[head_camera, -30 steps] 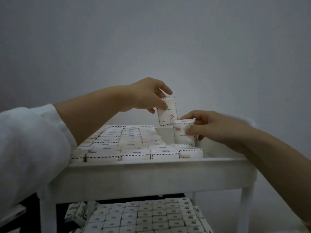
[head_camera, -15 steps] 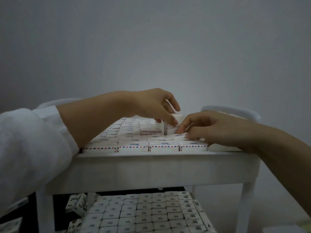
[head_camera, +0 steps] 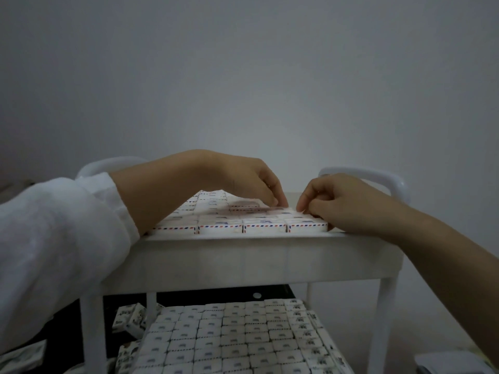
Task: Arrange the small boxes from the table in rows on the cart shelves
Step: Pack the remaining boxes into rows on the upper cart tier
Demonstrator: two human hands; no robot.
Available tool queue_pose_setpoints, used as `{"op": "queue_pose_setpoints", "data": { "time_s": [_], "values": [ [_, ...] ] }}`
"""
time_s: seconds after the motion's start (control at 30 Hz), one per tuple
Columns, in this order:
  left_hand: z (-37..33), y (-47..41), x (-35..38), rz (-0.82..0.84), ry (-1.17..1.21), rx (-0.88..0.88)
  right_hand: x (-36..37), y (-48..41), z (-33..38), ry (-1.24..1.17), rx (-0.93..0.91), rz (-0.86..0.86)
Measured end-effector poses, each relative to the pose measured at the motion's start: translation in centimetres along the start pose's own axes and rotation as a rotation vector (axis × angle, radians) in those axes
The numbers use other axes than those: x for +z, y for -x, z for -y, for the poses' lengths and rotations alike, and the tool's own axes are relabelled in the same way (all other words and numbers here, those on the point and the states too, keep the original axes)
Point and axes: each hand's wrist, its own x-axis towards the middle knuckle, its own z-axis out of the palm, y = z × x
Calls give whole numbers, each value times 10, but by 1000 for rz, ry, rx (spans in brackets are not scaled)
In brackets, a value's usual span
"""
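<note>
1. The small boxes on the cart's top shelf are lying flat and butted edge to edge in rows, striped borders facing front. I'd guess flat and tight is the point, so more fit and nothing tips.
2. The box being worked on is sitting toward the back right of that layer, right where both sets of fingertips are meeting.
3. The left hand is reaching across the rows with fingers bent down, tips touching the box tops. The right hand is coming in from the right side, fingers curled, tips at the same spot. The knuckles are hiding the contact, so I can't tell if either hand is pinching the box or just pressing it. Two hands from opposite sides reads to me like squaring it into line.
4. The shelf's front lip is backing up the front row.
5. The lower shelf is looking packed with rows too, with loose boxes lying tilted just off its left edge, so this seems pretty far along.
</note>
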Motion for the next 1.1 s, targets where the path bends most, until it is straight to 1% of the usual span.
{"op": "queue_pose_setpoints", "data": {
  "time_s": [0.07,0.13,0.2,0.23,0.27,0.3,0.37,0.43,0.53,0.63,0.73,0.83,0.93,1.03,1.1],
  "values": [
    [0,5,1,-33,-20,1,0,4,6,74,-37,-87],
    [0,14,0,-106,-8,17,2,10,16,126,-98,-276],
    [-2,31,-2,-253,18,65,7,23,32,67,-199,-498],
    [-4,44,-4,-341,27,103,12,31,42,1,-281,-567],
    [-4,59,-5,-430,32,146,20,40,55,-68,-372,-589],
    [-3,77,-3,-518,30,192,31,50,67,-126,-455,-577],
    [4,116,4,-674,4,265,62,69,91,-223,-577,-490],
    [21,157,18,-770,3,273,102,85,112,-298,-644,-371],
    [62,215,44,-859,60,203,164,98,138,-415,-663,-194],
    [120,263,74,-911,93,34,229,104,163,-487,-631,16],
    [188,304,108,-866,86,-221,293,103,185,-424,-580,229],
    [258,340,138,-799,128,-441,351,83,202,-362,-456,324],
    [317,366,158,-766,198,-589,404,42,217,-303,-282,314],
    [362,374,165,-761,221,-658,452,-12,231,-285,-154,242],
    [387,373,163,-780,208,-700,482,-51,234,-249,-72,252]
  ]
}}
